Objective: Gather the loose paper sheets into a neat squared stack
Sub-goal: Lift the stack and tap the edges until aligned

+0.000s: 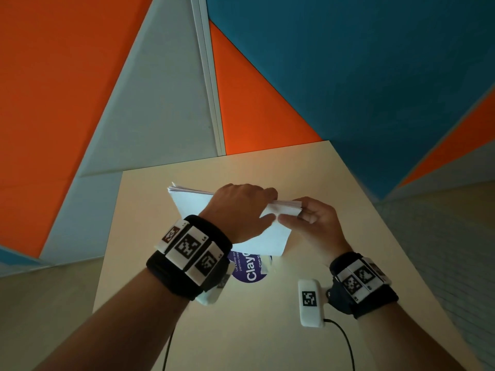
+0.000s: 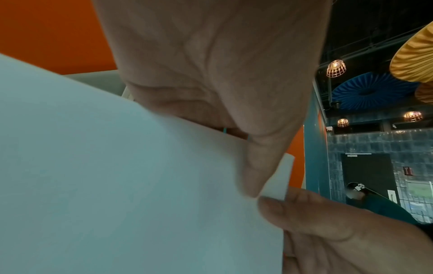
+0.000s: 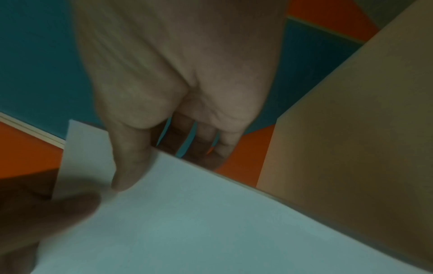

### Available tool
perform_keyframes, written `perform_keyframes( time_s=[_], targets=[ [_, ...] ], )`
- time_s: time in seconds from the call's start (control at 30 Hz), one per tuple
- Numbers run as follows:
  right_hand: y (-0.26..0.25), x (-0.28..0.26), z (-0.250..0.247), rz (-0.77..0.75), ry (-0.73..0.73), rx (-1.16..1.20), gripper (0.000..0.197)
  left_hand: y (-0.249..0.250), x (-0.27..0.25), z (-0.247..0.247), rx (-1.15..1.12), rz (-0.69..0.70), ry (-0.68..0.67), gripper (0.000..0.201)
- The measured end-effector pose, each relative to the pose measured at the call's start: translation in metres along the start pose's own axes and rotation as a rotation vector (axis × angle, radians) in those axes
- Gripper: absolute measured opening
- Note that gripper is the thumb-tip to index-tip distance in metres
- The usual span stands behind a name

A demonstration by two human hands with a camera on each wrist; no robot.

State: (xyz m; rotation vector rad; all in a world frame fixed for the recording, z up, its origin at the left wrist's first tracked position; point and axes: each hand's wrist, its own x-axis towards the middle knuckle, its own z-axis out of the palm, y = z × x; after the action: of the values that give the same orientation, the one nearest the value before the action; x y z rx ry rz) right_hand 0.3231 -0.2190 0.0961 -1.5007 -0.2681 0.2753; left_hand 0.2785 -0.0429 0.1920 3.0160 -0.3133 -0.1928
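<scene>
- A purple sticker [image 1: 250,269] lies on the table [image 1: 267,330], nearest to the camera.
- The paper stack [image 1: 192,203] is held above the table, over the sticker.
- The left hand [image 1: 241,210] grips the stack's top edge.
- The right hand [image 1: 312,222] pinches its right corner.

The head view was evenly lit and sharp, its edges bent by the wide lens; both wrist views were dim, soft and blurred; caged lamps [image 2: 336,68] glowed overhead.
</scene>
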Motion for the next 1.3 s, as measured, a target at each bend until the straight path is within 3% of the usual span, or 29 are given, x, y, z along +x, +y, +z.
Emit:
perform_keyframes(
  time_s=[0.2, 0.6, 0.83, 1.03, 1.17, 1.3],
  targets=[
    [-0.003, -0.005, -0.005, -0.02, -0.022, -0.018, 0.02, -0.023, -0.005, -0.005, 0.037, -0.118, -0.09, 0.037],
    [-0.019, -0.007, 0.021, -0.121, -0.072, -0.044, 0.009, -0.019, -0.006, 0.0, 0.023, -0.101, -0.062, 0.035],
    [-0.025, -0.009, 0.007, -0.084, -0.094, -0.022, 0.015, -0.021, -0.009, -0.002, 0.038, -0.101, -0.054, 0.035],
    [-0.026, -0.005, 0.018, -0.066, -0.064, -0.015, 0.044, -0.022, -0.012, 0.001, 0.015, -0.131, -0.035, 0.035],
    [-0.026, -0.001, 0.014, -0.058, -0.029, -0.01, 0.025, -0.037, -0.023, -0.001, 0.015, -0.184, -0.019, 0.034],
    [-0.027, 0.001, 0.01, -0.007, -0.114, -0.008, 0.022, -0.067, -0.044, -0.005, 0.015, -0.317, 0.019, 0.03]
  ],
)
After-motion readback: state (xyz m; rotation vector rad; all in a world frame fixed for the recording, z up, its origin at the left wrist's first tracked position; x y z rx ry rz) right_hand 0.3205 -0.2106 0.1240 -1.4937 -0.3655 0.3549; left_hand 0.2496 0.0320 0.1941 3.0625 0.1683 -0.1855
